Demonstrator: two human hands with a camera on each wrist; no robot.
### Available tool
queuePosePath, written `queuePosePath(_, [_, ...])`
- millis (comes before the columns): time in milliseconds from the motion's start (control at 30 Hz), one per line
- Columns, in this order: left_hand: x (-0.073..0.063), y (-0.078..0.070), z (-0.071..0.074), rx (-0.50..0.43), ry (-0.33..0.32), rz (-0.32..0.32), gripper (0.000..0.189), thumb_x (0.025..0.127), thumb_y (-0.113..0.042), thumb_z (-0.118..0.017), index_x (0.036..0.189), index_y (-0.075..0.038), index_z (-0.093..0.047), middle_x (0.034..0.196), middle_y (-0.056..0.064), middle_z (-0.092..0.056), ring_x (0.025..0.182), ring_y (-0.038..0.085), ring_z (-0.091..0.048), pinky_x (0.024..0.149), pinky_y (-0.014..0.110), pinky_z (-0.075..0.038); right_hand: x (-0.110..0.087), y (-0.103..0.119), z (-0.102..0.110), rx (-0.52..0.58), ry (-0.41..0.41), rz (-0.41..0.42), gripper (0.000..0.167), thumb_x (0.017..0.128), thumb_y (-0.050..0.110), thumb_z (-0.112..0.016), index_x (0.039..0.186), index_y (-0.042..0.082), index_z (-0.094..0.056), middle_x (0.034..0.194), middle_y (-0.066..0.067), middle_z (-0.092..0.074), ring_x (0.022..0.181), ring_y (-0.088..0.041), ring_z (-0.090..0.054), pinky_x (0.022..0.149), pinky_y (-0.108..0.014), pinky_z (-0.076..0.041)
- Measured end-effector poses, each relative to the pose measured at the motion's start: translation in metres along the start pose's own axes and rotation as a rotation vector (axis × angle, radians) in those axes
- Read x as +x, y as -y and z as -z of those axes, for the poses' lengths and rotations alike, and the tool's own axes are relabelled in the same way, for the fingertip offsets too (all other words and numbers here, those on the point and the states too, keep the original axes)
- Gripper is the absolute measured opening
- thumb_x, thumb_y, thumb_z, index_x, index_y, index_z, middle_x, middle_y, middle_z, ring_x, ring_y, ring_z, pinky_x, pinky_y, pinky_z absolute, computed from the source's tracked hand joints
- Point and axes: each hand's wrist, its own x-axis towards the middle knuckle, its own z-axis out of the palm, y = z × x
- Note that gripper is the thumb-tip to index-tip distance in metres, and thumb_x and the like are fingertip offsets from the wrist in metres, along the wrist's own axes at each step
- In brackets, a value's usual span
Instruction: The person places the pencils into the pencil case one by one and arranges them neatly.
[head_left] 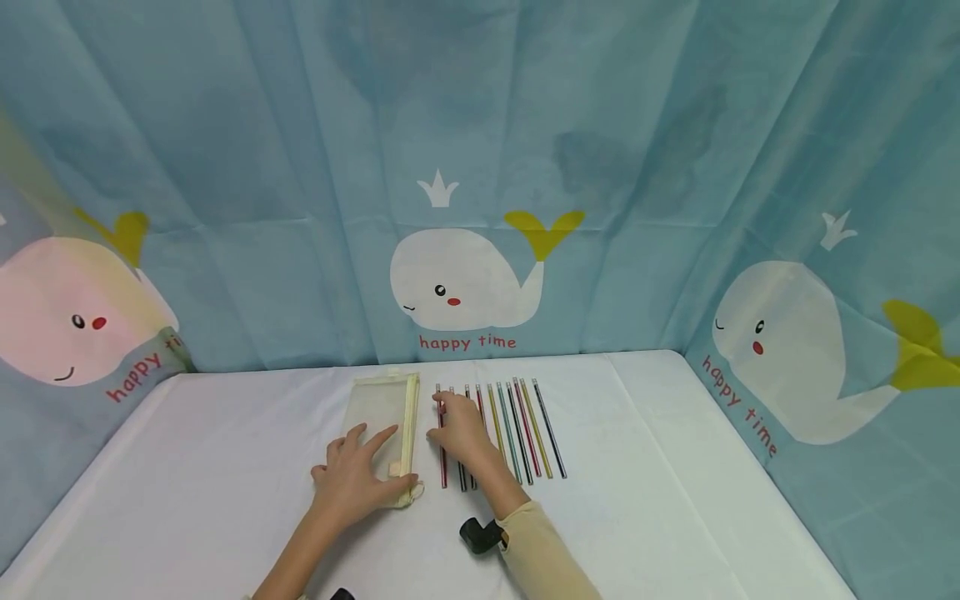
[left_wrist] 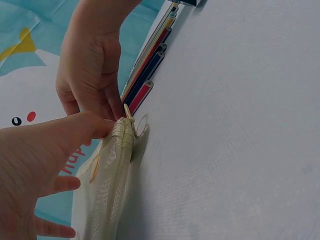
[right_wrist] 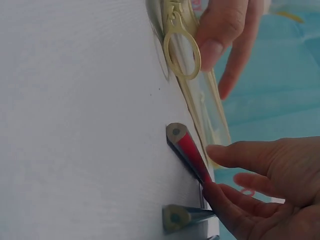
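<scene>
A pale yellow mesh zip pouch (head_left: 371,400) lies on the white table. My left hand (head_left: 354,482) rests on it with spread fingers, the thumb touching the zipped edge near the ring pull (right_wrist: 167,54). To the right of the pouch, several pencils (head_left: 551,425) lie side by side in a row. Over the row's left end is my right hand (head_left: 467,432), at the leftmost red pencil (right_wrist: 192,153). Its index fingertip meets that pencil's side in the right wrist view, while the thumb stands apart from it. The hand hides parts of several neighbouring pencils.
A blue curtain (head_left: 637,275) printed with whales hangs behind and beside the table (head_left: 675,500). A black wrist device (head_left: 480,536) sits at the right sleeve (head_left: 547,554).
</scene>
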Motion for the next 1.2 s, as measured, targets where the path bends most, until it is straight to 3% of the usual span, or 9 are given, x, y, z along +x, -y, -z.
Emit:
queuePosePath(400, [-0.0009,0.0001,0.0023,-0.008,-0.002,0.004,0.084,0.078,-0.062,-0.083,0.146,-0.017,-0.064,0.153,0.033,-0.044,0.131,0.064,-0.045,0.085,0.077,-0.044,0.0000,-0.0018,-0.0087,-0.043,0.034,-0.017,0.042,0.085,0.003,-0.087,0.122,-0.008,-0.072,0.089,-0.009,-0.064,0.078,-0.016,-0.054,0.065,-0.028,-0.048])
queuePosePath(700, [0.0011,-0.0007,0.0043,-0.016,0.003,0.009,0.084,0.079,-0.062,-0.083,0.146,-0.015,-0.064,0.151,0.034,-0.046,0.130,0.063,-0.047,0.087,0.079,-0.043,0.0024,-0.0030,-0.0069,-0.028,0.043,-0.025,0.034,0.084,-0.001,-0.083,0.116,-0.009,-0.073,0.093,-0.011,-0.070,0.081,-0.018,-0.061,0.069,-0.030,-0.053])
queuePosePath(833, [0.0022,-0.0007,0.0045,-0.018,0.021,0.017,0.084,0.079,-0.062,-0.083,0.147,-0.015,-0.064,0.151,0.033,-0.046,0.130,0.063,-0.046,0.089,0.080,-0.042,0.0032,-0.0039,-0.0067,-0.009,0.041,-0.045,0.030,0.082,-0.001,-0.084,0.109,-0.009,-0.074,0.085,-0.006,-0.066,0.074,-0.013,-0.056,0.063,-0.026,-0.049])
queuePosePath(1000, [0.0033,-0.0018,0.0058,-0.021,0.030,0.019,0.085,0.079,-0.062,-0.083,0.147,-0.015,-0.063,0.151,0.033,-0.046,0.130,0.064,-0.046,0.090,0.081,-0.042,0.0040,-0.0042,-0.0057,0.029,0.024,-0.063,0.031,0.079,-0.001,-0.086,0.105,-0.010,-0.073,0.072,0.001,-0.055,0.063,-0.008,-0.047,0.056,-0.022,-0.039])
queuePosePath(1200, [0.0036,-0.0024,0.0078,-0.013,0.025,0.014,0.085,0.079,-0.062,-0.083,0.147,-0.015,-0.063,0.150,0.034,-0.046,0.128,0.064,-0.048,0.088,0.081,-0.042,0.0037,-0.0028,-0.0037,0.083,0.010,-0.093,0.039,0.079,0.003,-0.087,0.112,-0.012,-0.071,0.077,-0.003,-0.060,0.065,-0.011,-0.052,0.058,-0.024,-0.046])
